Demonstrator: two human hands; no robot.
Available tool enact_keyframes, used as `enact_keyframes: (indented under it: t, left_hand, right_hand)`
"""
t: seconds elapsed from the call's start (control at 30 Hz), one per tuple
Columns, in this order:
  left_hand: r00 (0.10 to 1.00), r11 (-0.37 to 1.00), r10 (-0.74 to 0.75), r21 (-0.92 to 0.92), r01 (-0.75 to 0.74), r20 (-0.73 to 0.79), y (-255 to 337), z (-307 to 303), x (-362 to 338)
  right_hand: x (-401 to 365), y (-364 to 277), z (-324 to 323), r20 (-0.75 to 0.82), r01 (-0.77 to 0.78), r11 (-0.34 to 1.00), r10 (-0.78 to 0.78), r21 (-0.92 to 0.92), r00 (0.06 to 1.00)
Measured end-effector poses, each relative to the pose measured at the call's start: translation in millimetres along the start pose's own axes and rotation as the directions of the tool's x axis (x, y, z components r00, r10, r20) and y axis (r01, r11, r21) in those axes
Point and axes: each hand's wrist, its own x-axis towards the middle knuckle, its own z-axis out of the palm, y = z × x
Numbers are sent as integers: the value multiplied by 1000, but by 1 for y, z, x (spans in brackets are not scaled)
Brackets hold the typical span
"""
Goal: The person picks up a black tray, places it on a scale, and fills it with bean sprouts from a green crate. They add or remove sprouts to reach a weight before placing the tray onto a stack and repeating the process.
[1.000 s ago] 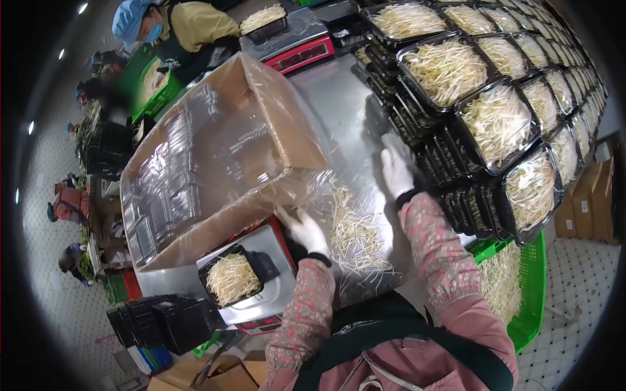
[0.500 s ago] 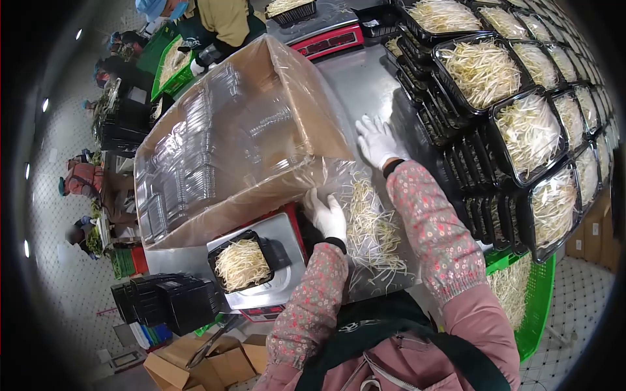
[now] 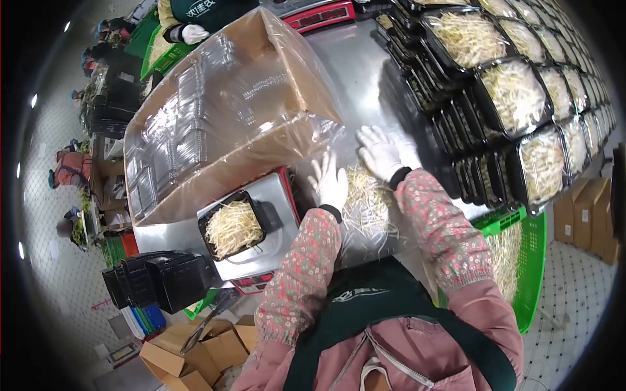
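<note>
Left hand (image 3: 330,182): gloved, open, fingers spread, empty; palm against the pile's left edge.
Right hand (image 3: 378,151): gloved, open, empty; at the pile's upper edge.
Loose bean sprouts (image 3: 366,205): centre frame on the steel table (image 3: 358,78), penned between both palms.
Sprout tray (image 3: 231,228): left of centre, resting on the scale (image 3: 277,212).

Loose sprouts (image 3: 366,205) lie in a pale, tangled heap on the steel table (image 3: 355,72). The thin white stems cross every way, thickest in the middle, with stray strands trailing toward the near edge, just right of the scale (image 3: 277,208).
</note>
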Motion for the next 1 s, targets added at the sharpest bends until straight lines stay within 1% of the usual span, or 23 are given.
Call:
enact_keyframes:
  t: [0.07, 0.1, 0.13, 0.17, 0.2, 0.27, 0.3, 0.37, 0.4, 0.43, 0.47, 0.5, 0.6, 0.63, 0.73, 0.77, 0.8, 0.83, 0.87, 0.9, 0.93, 0.97, 1.0]
  left_hand:
    - [960, 980, 197, -47, -192, 199, -19, 12, -16]
    - [939, 963, 260, -126, -236, 226, -24, 11, -35]
    - [915, 939, 321, -207, -274, 246, -29, 8, -59]
    - [898, 930, 363, -161, -331, 248, -22, -10, -86]
    - [879, 914, 406, -116, -389, 249, -9, -31, -112]
    - [870, 928, 312, 73, -365, 382, -7, -52, -147]
    - [878, 940, 246, 122, -320, 410, -10, -53, -156]
    - [904, 954, 181, 157, -257, 387, -11, -51, -158]
    - [914, 958, 151, 174, -230, 376, -8, -52, -154]
    - [939, 963, 161, 159, -217, 305, -2, -52, -145]
    - [947, 961, 148, 184, -205, 284, 4, -54, -135]
    - [949, 958, 171, 179, -222, 264, 7, -52, -126]
    - [949, 956, 218, 146, -254, 227, -3, -31, -104]
    - [948, 955, 232, 133, -264, 216, -7, -24, -99]
    - [952, 960, 236, 106, -260, 196, -19, -23, -96]
    - [957, 961, 266, 48, -273, 113, -22, -24, -102]
    - [963, 966, 255, 27, -259, 91, -22, -31, -109]
    - [951, 953, 301, -12, -301, 67, -27, -35, -114]
    - [938, 938, 344, -50, -342, 41, -30, -38, -120]
    - [927, 930, 368, -19, -368, 76, -30, -42, -126]
    - [901, 901, 431, -73, -427, 47, -27, -41, -132]
    - [871, 865, 491, -124, -486, 13, -21, -36, -137]
    - [836, 821, 549, -170, -545, -25, -15, -32, -140]
  right_hand:
    - [-35, -5, 25, 150, 203, 973, -218, 110, 964]
    - [-55, -23, 3, 216, 144, 957, -201, 251, 956]
    - [-73, -37, -26, 295, 102, 950, -193, 297, 936]
    - [-88, -53, -62, 332, 58, 954, -160, 295, 930]
    - [-109, -58, -76, 311, 118, 972, -178, 201, 934]
    - [-139, -73, -98, 370, 155, 986, -168, 63, 914]
    - [-146, -74, -100, 413, 138, 990, -134, 20, 901]
    - [-152, -76, -101, 481, 119, 990, -71, -70, 874]
    - [-146, -75, -100, 459, 62, 998, -41, -32, 888]
    - [-134, -69, -98, 440, 4, 1000, -7, 6, 898]
    - [-123, -63, -96, 424, -53, 998, 29, 45, 905]
    - [-117, -59, -91, 398, -39, 999, 30, 14, 917]
    - [-114, -34, -59, 473, 11, 1000, -23, 28, 881]
    - [-120, -34, -53, 362, 19, 1000, -23, 14, 932]
    - [-123, -20, -55, 457, -66, 998, 49, 21, 888]
    - [-124, -14, -61, 415, -100, 994, 76, 37, 906]
    - [-124, -8, -68, 373, -137, 989, 107, 57, 922]
    - [-125, 0, -73, 377, -372, 894, 264, 249, 888]
    - [-126, 10, -78, 371, -476, 814, 351, 334, 860]
    - [-120, 3, -102, 356, -466, 825, 352, 319, 866]
    - [-114, -8, -127, 341, -456, 837, 351, 303, 872]
    - [-114, -11, -131, 317, -427, 849, 331, 310, 889]
    - [-115, -14, -123, 311, -364, 897, 281, 250, 908]
